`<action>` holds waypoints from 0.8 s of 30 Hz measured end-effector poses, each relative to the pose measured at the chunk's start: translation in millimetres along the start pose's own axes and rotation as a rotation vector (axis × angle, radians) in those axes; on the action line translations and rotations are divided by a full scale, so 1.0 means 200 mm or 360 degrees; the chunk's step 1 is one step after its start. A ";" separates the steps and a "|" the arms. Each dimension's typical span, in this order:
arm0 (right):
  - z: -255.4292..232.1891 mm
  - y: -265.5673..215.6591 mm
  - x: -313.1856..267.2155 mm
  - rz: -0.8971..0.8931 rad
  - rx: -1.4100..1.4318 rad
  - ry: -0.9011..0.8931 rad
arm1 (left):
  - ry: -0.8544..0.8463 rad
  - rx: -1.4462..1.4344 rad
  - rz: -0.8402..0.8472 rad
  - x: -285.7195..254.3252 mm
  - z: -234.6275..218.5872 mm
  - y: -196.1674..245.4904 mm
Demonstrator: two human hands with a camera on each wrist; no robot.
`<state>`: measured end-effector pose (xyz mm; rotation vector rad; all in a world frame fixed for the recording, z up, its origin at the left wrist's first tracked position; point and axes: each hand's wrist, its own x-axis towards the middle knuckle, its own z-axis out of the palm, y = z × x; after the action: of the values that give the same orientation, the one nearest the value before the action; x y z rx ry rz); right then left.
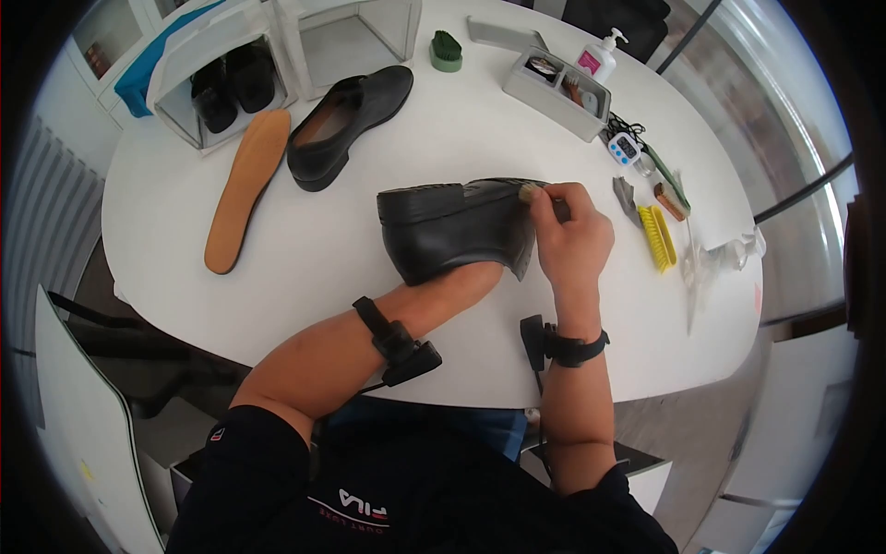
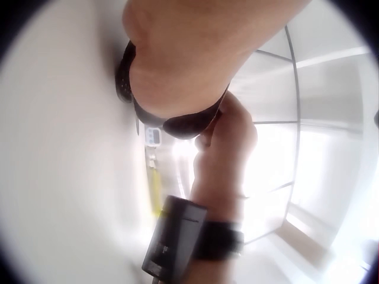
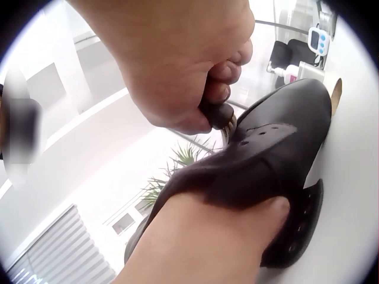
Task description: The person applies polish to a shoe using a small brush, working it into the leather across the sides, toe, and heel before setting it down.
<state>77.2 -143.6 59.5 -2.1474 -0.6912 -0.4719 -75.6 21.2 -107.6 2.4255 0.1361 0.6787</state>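
A black leather shoe [image 1: 452, 231] is tipped on its side above the near middle of the table. My left hand [image 1: 475, 275] holds it, most of the fingers hidden by the shoe; in the right wrist view the thumb lies along the leather near the lace holes. My right hand [image 1: 572, 231] pinches a small brush [image 3: 219, 114] with a dark handle. Its pale bristles touch the shoe along the sole edge toward the toe. Behind stands the other black shoe [image 1: 323, 138], beside a tan insole [image 1: 247, 189].
A white box [image 1: 175, 109] with black shoes stands back left. A green brush [image 1: 447, 57], a grey case [image 1: 558, 109] and a pump bottle [image 1: 596, 63] are at the back. On the right lie a timer [image 1: 624, 148], a wooden brush [image 1: 672, 200] and a yellow brush [image 1: 658, 238].
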 end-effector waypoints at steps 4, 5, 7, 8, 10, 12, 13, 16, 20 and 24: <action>0.06 -0.15 -0.07 -0.0556 0.0272 -0.0150 | -0.0023 0.0034 -0.0096 0.07 0.08 0.12; 0.09 -0.19 -0.09 -0.0779 0.0271 -0.0149 | -0.0035 0.0039 -0.0114 0.07 0.09 0.14; 0.09 -0.27 -0.12 -0.0880 0.0381 -0.0240 | -0.0061 0.0042 -0.0142 0.05 0.03 0.10; 0.09 -0.29 -0.13 -0.0978 0.0488 -0.0327 | -0.0074 0.0041 -0.0150 0.04 0.01 0.08; 0.10 -0.30 -0.14 -0.1012 0.0427 -0.0374 | -0.0111 0.0033 -0.0158 0.04 -0.02 0.07; 0.08 -0.29 -0.12 -0.1022 0.0327 -0.0383 | -0.0165 0.0026 -0.0153 0.07 -0.01 0.09; 0.08 -0.25 -0.10 -0.1006 0.0317 -0.0365 | -0.0196 0.0027 -0.0145 0.08 -0.02 0.09; 0.08 -0.05 -0.04 -0.0326 0.0132 -0.0022 | -0.0275 0.0022 -0.0145 0.08 -0.05 0.08; 0.00 0.16 0.04 0.0262 0.0020 0.0047 | -0.0376 0.0030 -0.0146 0.48 0.17 0.30; 0.01 0.32 0.08 0.0502 -0.0052 0.0123 | -0.0497 0.0069 -0.0142 0.44 0.11 0.27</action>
<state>128.8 -169.2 28.9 -2.2049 -0.2953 -0.3946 7.5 -13.1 -52.8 2.5154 0.1313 0.2543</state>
